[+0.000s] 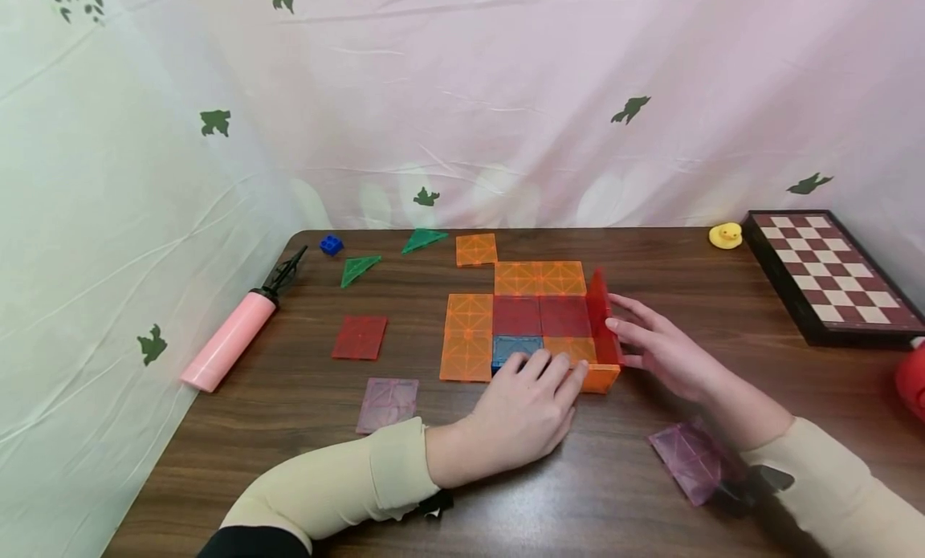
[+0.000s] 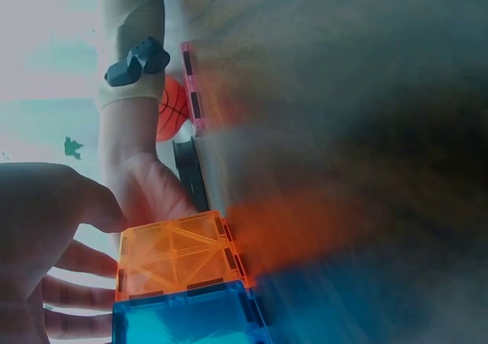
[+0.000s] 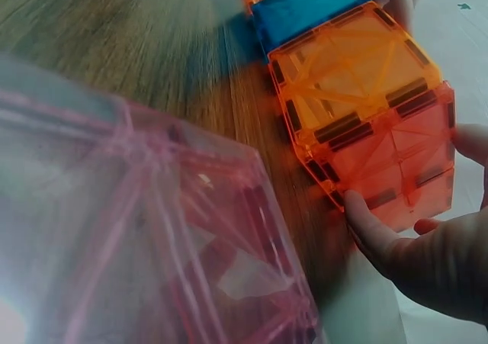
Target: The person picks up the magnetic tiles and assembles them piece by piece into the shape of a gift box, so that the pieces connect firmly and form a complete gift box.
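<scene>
Your left hand [image 1: 522, 417] grips the near orange-and-blue wall [image 2: 181, 271] from above. Your right hand [image 1: 668, 351], fingers loosely spread, touches the right-side red wall [image 1: 601, 321].

Left fingers [image 1: 555, 372] curled downward; right fingers [image 1: 636, 307] parted; forearms [image 1: 343, 476] angled inward

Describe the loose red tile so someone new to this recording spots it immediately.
On the brown table, find the pink pump at the left. Between it and the joined tiles, a red square tile lies flat, just beyond a pale purple tile. It alone among the red tiles touches no other tile.
</scene>
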### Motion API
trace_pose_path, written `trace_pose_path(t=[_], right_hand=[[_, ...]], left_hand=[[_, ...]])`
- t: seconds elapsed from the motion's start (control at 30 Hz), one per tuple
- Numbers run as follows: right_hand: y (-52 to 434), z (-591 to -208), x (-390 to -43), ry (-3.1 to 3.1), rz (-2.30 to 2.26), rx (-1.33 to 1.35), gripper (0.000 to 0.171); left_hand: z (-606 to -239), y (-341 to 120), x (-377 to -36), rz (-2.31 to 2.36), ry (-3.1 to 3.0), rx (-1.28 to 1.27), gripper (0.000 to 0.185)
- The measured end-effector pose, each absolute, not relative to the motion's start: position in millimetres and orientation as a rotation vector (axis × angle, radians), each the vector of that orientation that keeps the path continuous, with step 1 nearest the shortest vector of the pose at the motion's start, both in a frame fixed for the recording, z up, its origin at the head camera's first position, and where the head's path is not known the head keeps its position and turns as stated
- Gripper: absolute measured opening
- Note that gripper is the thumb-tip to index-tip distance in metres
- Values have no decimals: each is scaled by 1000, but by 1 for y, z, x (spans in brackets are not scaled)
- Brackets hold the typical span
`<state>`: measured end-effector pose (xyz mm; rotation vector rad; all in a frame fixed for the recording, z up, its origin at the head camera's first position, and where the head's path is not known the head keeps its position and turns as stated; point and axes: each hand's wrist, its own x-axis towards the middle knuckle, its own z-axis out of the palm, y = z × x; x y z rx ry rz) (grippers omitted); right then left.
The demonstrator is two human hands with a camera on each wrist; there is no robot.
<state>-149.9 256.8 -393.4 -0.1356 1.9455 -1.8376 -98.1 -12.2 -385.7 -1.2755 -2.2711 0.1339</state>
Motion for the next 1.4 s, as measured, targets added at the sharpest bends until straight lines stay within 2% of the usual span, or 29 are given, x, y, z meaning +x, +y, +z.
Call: trace_pose_path(t=[0.37,0.5,0.77,0.97,1.13,1.4], right_hand=[[252,-393,-147,1981,-1822,-145,71],[253,-391,-145,1963,-1834,-147,68],[251,-389,-144,1927,-1866,-140,68],[251,-389,-144,1928,-1863,-130,68],[252,-389,-144,1927,-1864,-138,68],[252,-390,-144,1945,-1844,-125,70]], left_hand=[[-383,-16,-100,80,-2364,-1273,50],[-372,-26,-110,-140,-2581,-1234,51],[-369,-83,-155,-852,-2801,-730,45],[-383,-113,-170,-1174,-3010,-343,45],[-390,-120,-172,-1398,-3089,-228,43],[-387,-120,-172,-1974,-2878,-93,43]])
